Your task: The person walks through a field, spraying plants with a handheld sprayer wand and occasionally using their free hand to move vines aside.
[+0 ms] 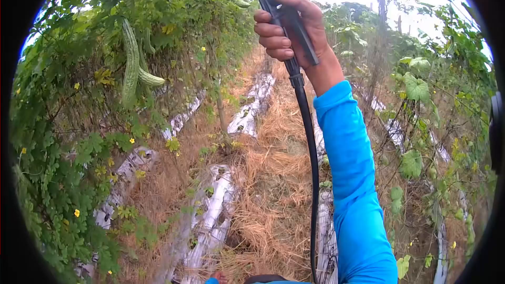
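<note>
My right hand (pixel 317 34), in a bright blue sleeve, is raised at the upper middle. Its fingers wrap round the black handle of a spray wand (pixel 297 29), and the thumb lies near a red part at the top. The wand's metal tube points up and leaves the picture. From the handle's lower end a black hose (pixel 311 142) runs down beside my forearm. Only a small piece of my left hand (pixel 220 277) shows at the bottom edge, low by my body; its fingers cannot be made out.
Leafy vines on the left carry long, ridged bitter gourds (pixel 130 66) and small yellow flowers. A dry straw path (pixel 273 179) leads ahead between strips of silvery plastic mulch (pixel 213 210). More vines (pixel 418 89) climb on the right.
</note>
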Demonstrator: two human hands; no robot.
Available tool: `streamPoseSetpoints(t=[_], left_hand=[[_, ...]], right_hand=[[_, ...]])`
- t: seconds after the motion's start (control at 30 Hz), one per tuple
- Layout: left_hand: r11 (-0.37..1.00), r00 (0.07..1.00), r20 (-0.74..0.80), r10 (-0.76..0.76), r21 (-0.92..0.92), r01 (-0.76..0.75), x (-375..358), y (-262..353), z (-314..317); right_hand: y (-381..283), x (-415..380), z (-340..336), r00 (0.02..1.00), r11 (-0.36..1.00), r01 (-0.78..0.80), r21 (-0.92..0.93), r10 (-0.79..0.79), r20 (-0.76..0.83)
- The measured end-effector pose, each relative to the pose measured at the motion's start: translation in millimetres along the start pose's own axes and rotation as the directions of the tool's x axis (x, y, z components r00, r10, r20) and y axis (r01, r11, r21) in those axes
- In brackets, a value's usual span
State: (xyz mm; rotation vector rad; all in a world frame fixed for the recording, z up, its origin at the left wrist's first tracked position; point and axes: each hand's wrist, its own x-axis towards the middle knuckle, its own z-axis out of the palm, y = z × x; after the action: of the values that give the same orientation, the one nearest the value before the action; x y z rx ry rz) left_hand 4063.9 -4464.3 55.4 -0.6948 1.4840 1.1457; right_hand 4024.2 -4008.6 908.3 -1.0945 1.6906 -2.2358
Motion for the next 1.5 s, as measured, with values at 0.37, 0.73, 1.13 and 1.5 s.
streamPoseSetpoints(t=[0.37,0.73,1.13,1.5], left_hand=[[0.993,0.993,-0.022,0.117,0.004,-0.116,-83.5,-143.9,2.2],[0.994,0.993,-0.082,0.088,0.077,-0.082,-127.2,-238.4,-50.8],[0.986,0.985,0.056,0.163,0.032,-0.165,-157.0,-278.7,-152.9],[0.977,0.995,0.052,-0.086,0.202,0.074,-146.4,-442.3,-243.1]], right_hand=[[15.1,-129.5,93.7,0.969,0.922,-0.001,0.387,-0.095,0.228],[-18.6,-118.8,225.2,0.963,0.952,-0.036,0.303,-0.047,0.264],[6.3,-40.7,386.4,0.943,0.974,-0.073,0.213,-0.003,0.334],[102.6,-116.6,528.5,0.584,0.845,-0.189,-0.5,-0.312,-0.749]])
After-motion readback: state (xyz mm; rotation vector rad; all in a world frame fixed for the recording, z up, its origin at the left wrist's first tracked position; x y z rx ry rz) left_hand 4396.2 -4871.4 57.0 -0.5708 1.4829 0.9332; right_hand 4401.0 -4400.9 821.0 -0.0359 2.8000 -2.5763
